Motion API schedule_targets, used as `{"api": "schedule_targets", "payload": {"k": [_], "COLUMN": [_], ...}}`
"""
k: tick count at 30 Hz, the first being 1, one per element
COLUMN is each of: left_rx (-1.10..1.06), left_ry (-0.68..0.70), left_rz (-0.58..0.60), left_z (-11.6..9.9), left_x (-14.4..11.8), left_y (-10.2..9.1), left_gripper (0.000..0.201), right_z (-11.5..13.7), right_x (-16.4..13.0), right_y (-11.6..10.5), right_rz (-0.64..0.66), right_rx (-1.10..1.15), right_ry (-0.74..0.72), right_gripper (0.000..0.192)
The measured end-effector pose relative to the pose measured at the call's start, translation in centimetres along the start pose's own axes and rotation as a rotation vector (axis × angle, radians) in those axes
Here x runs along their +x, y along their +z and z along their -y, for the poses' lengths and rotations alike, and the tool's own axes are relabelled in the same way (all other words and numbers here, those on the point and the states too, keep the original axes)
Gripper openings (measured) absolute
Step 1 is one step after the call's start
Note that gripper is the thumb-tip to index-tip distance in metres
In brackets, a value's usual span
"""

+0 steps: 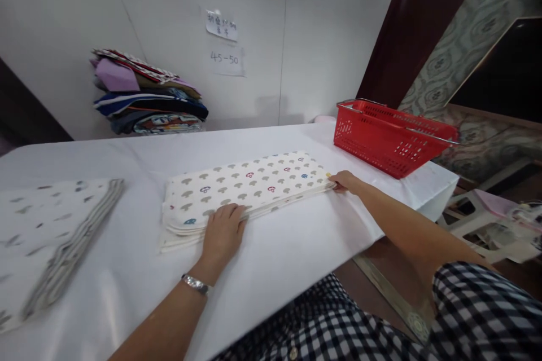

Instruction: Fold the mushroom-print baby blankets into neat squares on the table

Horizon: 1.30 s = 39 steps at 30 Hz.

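Observation:
A white cloth (254, 186) printed with grey, red and blue mushrooms lies on the table, folded into a long strip of several layers. My left hand (222, 234) rests on its front edge towards the left end, fingers lying over the top layer and the thumb beside the edge. At the right end, my right hand (346, 181) pinches the front corner of the folded cloth between thumb and fingers. The layers show along the front edge and at the left end, where the lower ones stick out a little.
Another folded white cloth with dark prints (55, 242) lies at the left of the white-covered table (288, 282). A stack of folded fabrics (148, 96) stands against the wall at the back left. A red plastic basket (389, 138) stands at the back right, near the table's edge.

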<state>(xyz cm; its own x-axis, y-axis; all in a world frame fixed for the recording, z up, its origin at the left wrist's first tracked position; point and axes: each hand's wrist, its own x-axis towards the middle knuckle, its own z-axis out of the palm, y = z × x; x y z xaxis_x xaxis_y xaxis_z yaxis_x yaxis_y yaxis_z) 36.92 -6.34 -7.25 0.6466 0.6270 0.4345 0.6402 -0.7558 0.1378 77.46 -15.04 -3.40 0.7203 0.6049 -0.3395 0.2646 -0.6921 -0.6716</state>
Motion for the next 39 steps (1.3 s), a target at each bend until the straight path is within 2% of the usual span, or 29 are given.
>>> {"api": "schedule_targets", "payload": {"k": [7,11,14,18,22,24,26,29,31,34,37,39], "left_rx": [-0.056,-0.079,-0.035,0.086,0.154,0.16,0.138,0.097,0.097,0.087,0.039,0.007], "left_ry": [0.051,0.095,0.068,-0.01,-0.075,-0.068,-0.001,0.136,0.178,0.171,0.159,0.156], "left_rz": [0.068,0.106,0.139,0.168,0.146,0.146,0.162,0.193,0.217,0.238,0.237,0.229], "left_z": [0.9,1.4,0.9,0.1,0.6,1.1,1.1,0.1,-0.7,-1.5,-1.5,-1.3], "left_x": [0.1,0.1,0.2,0.4,0.4,0.4,0.2,-0.1,-0.3,-0.5,-0.5,-0.6], "left_y": [-0.3,-0.9,-1.4,-1.6,-1.9,-2.1,-2.3,-2.3,-2.2,-2.2,-2.6,-2.8], "left_gripper": [0.038,0.052,0.057,0.055,0.045,0.043,0.042,0.044,0.046,0.048,0.048,0.039], "right_z": [-0.3,-0.8,-1.2,-1.5,-1.5,-1.4,-1.5,-2.0,-2.6,-3.4,-3.7,-3.7], "right_x": [-0.8,-0.1,0.5,0.8,0.8,1.0,1.5,2.4,2.9,3.3,2.9,2.1], "right_y": [-0.3,-0.2,0.1,0.4,0.5,0.2,-0.2,-0.9,-1.0,-0.9,-1.0,-1.0], "right_rz": [0.097,0.106,0.092,0.047,0.023,0.009,-0.019,-0.112,-0.163,-0.184,-0.218,-0.287], "right_rx": [0.181,0.207,0.222,0.228,0.216,0.206,0.208,0.051,-0.106,-0.209,-0.272,-0.338], "right_ry": [-0.035,-0.042,-0.061,-0.095,-0.142,-0.169,-0.198,-0.274,-0.307,-0.315,-0.319,-0.406], "right_gripper": [0.018,0.022,0.025,0.031,0.033,0.03,0.029,0.033,0.033,0.033,0.042,0.044]}}
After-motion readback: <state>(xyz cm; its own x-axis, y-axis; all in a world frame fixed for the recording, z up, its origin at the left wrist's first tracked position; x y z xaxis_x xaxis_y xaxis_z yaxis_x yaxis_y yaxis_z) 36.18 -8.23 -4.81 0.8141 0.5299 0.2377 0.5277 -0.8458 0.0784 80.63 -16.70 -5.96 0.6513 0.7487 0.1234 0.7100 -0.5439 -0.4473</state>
